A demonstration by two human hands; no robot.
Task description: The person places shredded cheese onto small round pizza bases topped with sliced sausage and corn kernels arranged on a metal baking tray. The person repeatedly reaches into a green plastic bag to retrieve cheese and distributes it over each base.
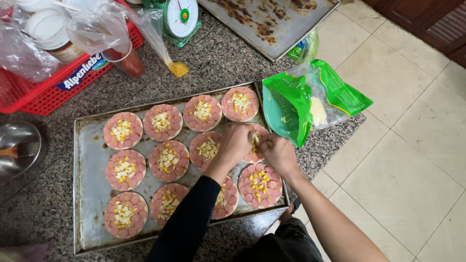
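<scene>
a: where are the hands?

b: both sit over one small round pizza topped with pink sausage slices and yellow corn (256, 143), the one at the right end of the middle row on the worn rectangular metal baking tray (87, 170). the left hand (235, 143), coming out of a black sleeve, is curled with its fingers bent down onto the pizza's left side. the right hand (277, 151), bare-armed, has its fingertips pinched together at the pizza's middle, on the pale shreds there. i cannot tell how much it grips.

a: and the rest of the tray?

b: eleven little pizzas in all, in three rows, each ringed with sausage and heaped with corn and pale shreds in the middle. the left strip of the tray is bare metal.

a: what lies beside it?

b: just right of the tray, an opened green and clear plastic bag of pale shredded cheese (310, 102) on the speckled granite counter (218, 58). behind are a red plastic basket (43, 92), a green kitchen scale (180, 18) and a second, scorched baking sheet (272, 22).
</scene>
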